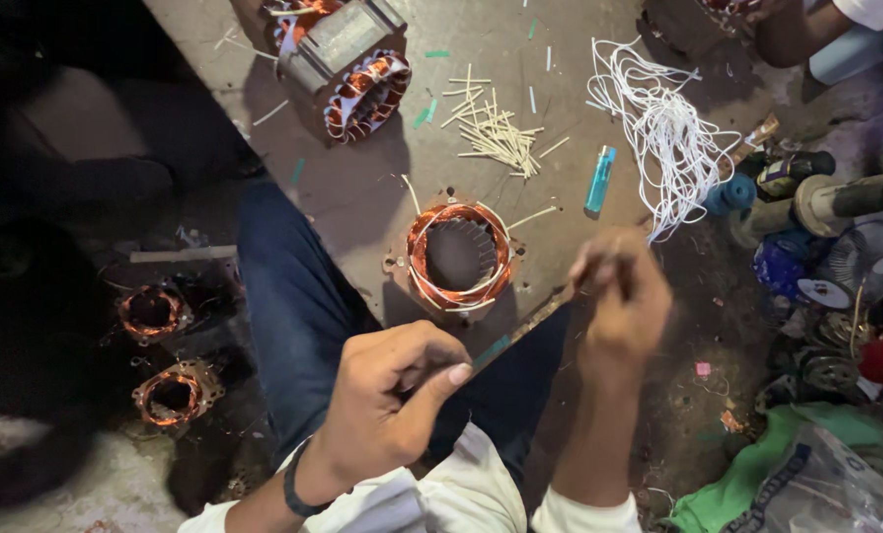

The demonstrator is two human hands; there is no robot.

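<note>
Both hands pinch a thin flat strip (520, 331), the left hand (392, 405) in a closed grip at its near end and the blurred right hand (619, 296) at its far end, just above the copper-wound stator (458, 257) on the surface (362, 197); a slip could probably nick those windings.

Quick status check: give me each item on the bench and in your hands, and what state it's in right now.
Left hand: closed on one end of the thin strip.
Right hand: pinching the other end, blurred.
Thin strip: held taut between both hands.
Stator with copper winding: lying flat, bore up.
White cord bundle: loose, tangled.
Wooden sticks: scattered pile.
Blue lighter: lying flat.
Second stator: on its side.
</note>
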